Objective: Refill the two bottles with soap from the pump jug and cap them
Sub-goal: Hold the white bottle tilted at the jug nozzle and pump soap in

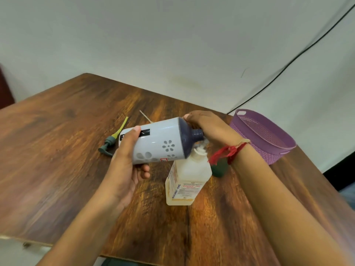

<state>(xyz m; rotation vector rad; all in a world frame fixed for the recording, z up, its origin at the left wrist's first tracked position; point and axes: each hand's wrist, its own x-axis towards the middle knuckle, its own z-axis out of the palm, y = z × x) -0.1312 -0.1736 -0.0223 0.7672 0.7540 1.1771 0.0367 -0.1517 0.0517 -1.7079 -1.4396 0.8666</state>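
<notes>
A white bottle with grey flower prints and a dark blue shoulder lies tilted on its side in the air. Its open neck points right, just above the white pump head of the translucent soap jug, which stands on the table. My left hand grips the bottle's lower body from below. My right hand holds the dark shoulder with its thumb on top; its fingers are hidden behind the neck. A green pump cap with a yellow tube lies on the table to the left.
The wooden table stands against a white wall. A purple basket stands at the right edge. A dark green object sits half hidden behind my right wrist. A thin pale stick lies behind the bottle. A black cable runs down the wall.
</notes>
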